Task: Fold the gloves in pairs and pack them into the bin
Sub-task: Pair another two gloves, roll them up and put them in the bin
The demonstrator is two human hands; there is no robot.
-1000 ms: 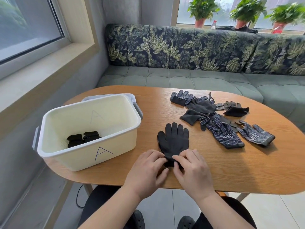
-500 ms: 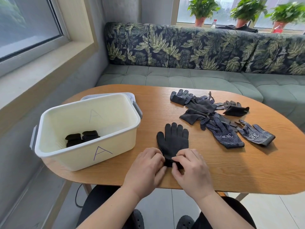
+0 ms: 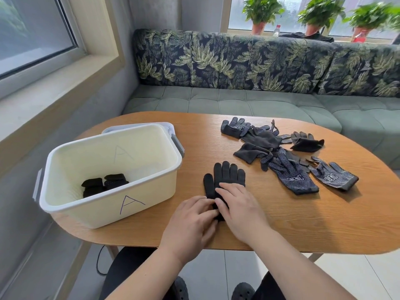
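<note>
One folded black bundle (image 3: 104, 184) sits in the cream bin marked A (image 3: 112, 204), so packing is barely under way. Black gloves (image 3: 225, 176) lie flat by the table's near edge, fingers pointing away. Left hand (image 3: 190, 221) pinches the cuff; right hand (image 3: 240, 208) presses open-palmed on top. Loose dotted gloves (image 3: 290, 169) wait in a heap to the right, unfolded.

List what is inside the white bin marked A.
Inside the bin lies one folded bundle of black gloves, toward its left end. The rest of the visible floor is bare. The near wall hides the floor strip closest to the person.
</note>
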